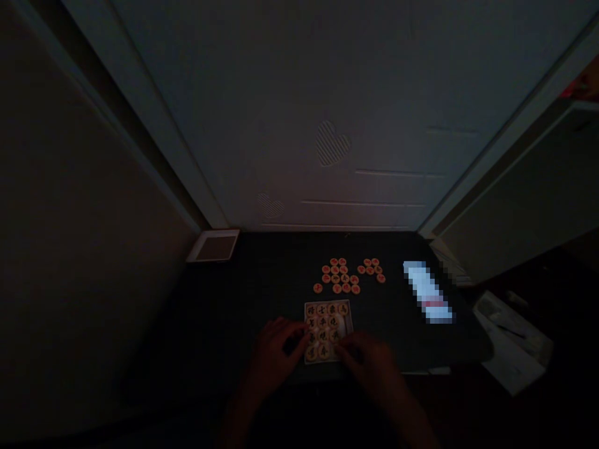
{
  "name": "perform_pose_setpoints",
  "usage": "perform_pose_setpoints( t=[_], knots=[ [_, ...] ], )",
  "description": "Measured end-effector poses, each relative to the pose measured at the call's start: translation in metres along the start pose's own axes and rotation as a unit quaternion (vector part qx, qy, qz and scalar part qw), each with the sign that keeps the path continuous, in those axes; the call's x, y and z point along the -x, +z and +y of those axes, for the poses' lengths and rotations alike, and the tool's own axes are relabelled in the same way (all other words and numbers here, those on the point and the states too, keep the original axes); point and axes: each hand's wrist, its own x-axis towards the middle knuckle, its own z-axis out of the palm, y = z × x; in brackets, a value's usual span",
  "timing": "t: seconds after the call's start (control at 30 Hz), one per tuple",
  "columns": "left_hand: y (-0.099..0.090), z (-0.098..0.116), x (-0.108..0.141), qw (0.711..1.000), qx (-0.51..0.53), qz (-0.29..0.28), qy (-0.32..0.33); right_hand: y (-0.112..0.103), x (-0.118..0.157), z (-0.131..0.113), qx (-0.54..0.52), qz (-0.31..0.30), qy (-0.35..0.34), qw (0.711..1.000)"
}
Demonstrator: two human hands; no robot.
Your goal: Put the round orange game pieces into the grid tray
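Grip of the left hand (276,352) is partly curled, thumb and fingertips at the left edge of the tray (327,360); whether it pinches a piece cannot be told. Right hand (369,362) has its fingertips at the tray's lower right, over the pieces; its grip is too dim to read. The tray lies flat near the front of the dark surface (210,324), between the hands, and holds round pieces with black characters (322,322) in rows. Beyond it, loose on the surface, lie round pieces with red characters (335,270) in a larger group, with a smaller group (370,270) to its right. An item, pixelated and bright (428,292), lies farther right. A shallow box (215,247) sits at the far left corner, near the pale panel with raised hearts (290,125).
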Motion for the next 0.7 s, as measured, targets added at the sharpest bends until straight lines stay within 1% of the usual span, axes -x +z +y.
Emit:
perform_pose_setpoints(
  t=[0.23, 0.33, 0.47, 0.7],
  knots=[
    [0.000, 0.001, -0.001, 1.000, -0.003, 0.011, 0.005, -0.004, 0.001, -0.006, 0.050, -0.031, -0.002, 0.998],
    [0.000, 0.001, -0.001, 1.000, -0.001, 0.007, 0.004, -0.006, 0.001, -0.006, 0.065, -0.034, 0.002, 0.997],
    [0.000, 0.000, -0.001, 1.000, 0.001, -0.004, -0.002, -0.007, 0.000, -0.008, 0.067, -0.026, 0.003, 0.997],
    [-0.001, 0.001, -0.001, 1.000, -0.004, 0.006, 0.007, -0.006, -0.004, -0.012, 0.078, -0.057, 0.023, 0.995]
  ],
)
